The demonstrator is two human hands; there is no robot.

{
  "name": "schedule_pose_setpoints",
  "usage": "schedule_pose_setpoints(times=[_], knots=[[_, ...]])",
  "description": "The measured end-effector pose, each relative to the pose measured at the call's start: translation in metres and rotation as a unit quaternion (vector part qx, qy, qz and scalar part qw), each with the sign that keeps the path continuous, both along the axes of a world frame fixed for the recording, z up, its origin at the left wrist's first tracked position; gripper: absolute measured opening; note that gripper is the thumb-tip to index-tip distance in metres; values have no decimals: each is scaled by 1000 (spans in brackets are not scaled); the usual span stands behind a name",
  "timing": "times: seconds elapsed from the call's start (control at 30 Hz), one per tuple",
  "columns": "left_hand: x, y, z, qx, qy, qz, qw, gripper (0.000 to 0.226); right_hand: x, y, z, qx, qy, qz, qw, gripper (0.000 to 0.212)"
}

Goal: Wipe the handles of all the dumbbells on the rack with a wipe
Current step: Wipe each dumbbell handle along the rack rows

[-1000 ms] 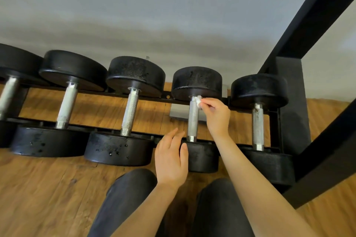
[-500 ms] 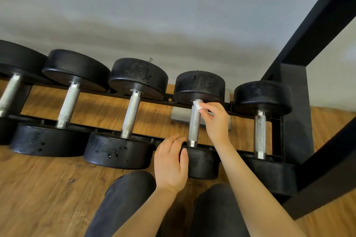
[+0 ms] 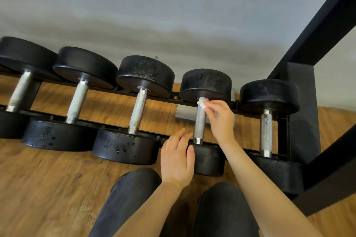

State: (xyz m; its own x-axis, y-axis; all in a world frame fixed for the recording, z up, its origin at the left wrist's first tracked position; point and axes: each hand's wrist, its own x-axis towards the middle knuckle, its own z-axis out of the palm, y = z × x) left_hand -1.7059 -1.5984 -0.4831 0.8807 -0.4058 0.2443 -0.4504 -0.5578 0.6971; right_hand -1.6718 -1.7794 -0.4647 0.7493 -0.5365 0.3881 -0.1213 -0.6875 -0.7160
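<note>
Several black dumbbells with knurled silver handles lie side by side on a low black rack. My right hand pinches a small white wipe against the top end of the fourth dumbbell's handle, just under its far weight head. My left hand lies with fingers straight on the near weight head of that same dumbbell, at its left side. The dumbbell handle to the right and the handle to the left are untouched.
A thick black rack post and slanted frame beams stand close on the right. Wood floor runs beneath and in front of the rack. My knees in dark trousers are at the bottom. A grey wall is behind.
The view has shifted slightly, so the rack sits lower in frame. My right hand stays at the top of the fourth handle with the wipe; my left hand stays on the near weight head.
</note>
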Motion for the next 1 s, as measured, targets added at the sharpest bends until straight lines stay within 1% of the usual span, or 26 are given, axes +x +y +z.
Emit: schedule_pose_setpoints(times=[0.1,0.17,0.27,0.33,0.43,0.53,0.6,0.67,0.8,0.9,1.0], knots=[[2,4,6,40,-8,-24,999,54,0,0,2,-12,12,-4,1000,24],[9,14,15,76,-33,-50,995,58,1,-1,4,-13,21,-2,1000,23],[32,38,37,117,-125,-70,983,54,1,0,7,-3,28,0,1000,23],[54,54,52,146,-181,-62,971,52,1,1,9,0,33,-6,999,23],[85,75,65,191,-229,-34,954,50,0,3,11,9,46,-11,999,24],[103,92,59,239,-229,-21,943,48,-4,4,11,13,65,0,998,22],[107,97,54,251,-222,-16,942,47,-9,3,9,9,68,18,998,21],[107,96,52,249,-210,-10,945,45,-11,2,8,17,64,19,998,21],[106,95,56,233,-172,-3,957,46,-3,2,9,42,26,-19,999,21],[104,96,56,226,-173,-9,959,46,-1,6,10,64,21,-30,997,23],[103,95,56,215,-179,-5,960,46,-9,7,7,53,34,-11,998,23]])
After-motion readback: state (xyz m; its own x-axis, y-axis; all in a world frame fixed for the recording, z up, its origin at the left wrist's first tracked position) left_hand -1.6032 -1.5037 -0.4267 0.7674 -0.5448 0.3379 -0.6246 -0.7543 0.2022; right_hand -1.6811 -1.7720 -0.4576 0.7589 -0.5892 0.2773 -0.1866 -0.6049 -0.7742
